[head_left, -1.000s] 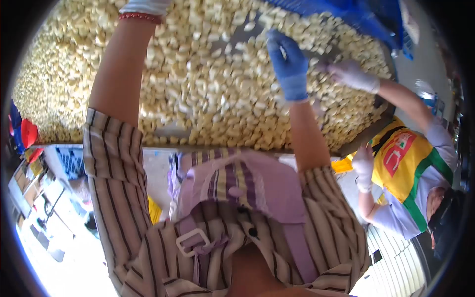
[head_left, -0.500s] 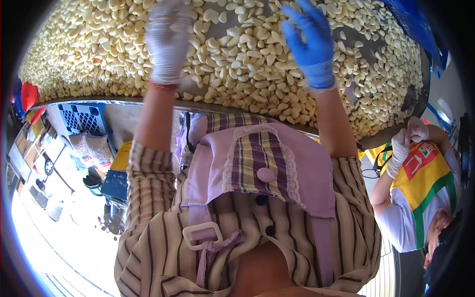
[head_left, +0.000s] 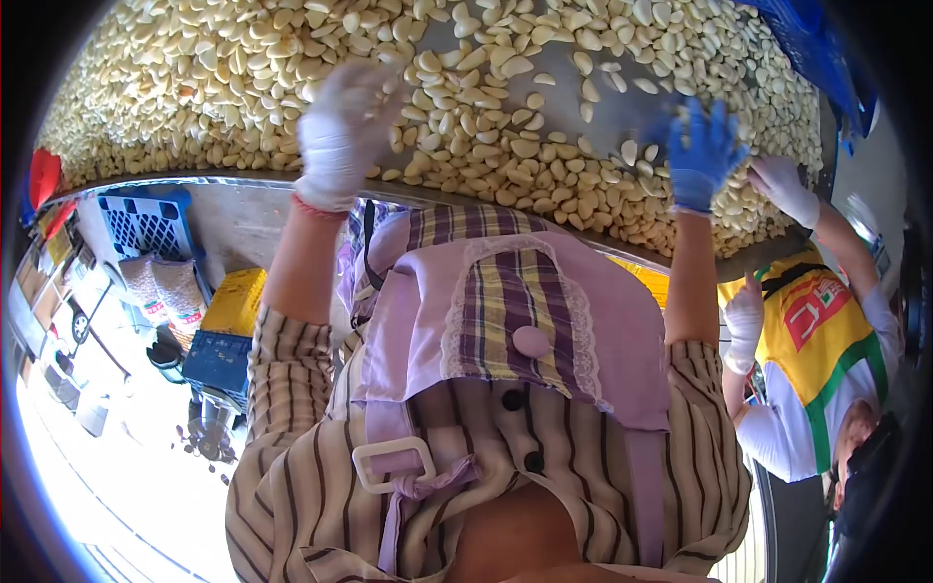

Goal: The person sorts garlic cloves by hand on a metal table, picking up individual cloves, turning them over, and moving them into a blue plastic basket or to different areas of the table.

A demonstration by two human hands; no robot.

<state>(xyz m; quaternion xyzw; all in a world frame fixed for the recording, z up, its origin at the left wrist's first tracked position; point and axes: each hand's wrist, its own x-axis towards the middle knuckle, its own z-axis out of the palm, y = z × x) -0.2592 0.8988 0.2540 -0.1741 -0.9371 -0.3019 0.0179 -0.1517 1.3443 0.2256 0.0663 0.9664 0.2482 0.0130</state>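
Note:
Pale peeled cloves, which look like garlic, cover a wide metal table. My left hand, in a white glove with a red band at the wrist, is over the cloves near the front edge at left. Motion blurs its fingers, so what they hold, if anything, cannot be made out. Farther right, my right hand wears a blue glove. Its fingers are spread above the cloves near the right end, with nothing seen in them. Bare metal shows between the two hands.
At right a co-worker in a yellow and green vest has one white-gloved hand at the table's edge. A blue basket is at the upper right. Below the table at left are yellow and dark blue crates.
My left hand has come back toward the front edge. My right hand has moved right and nearer. More bare metal shows between them. The co-worker's hands have parted, one reaching to the table.

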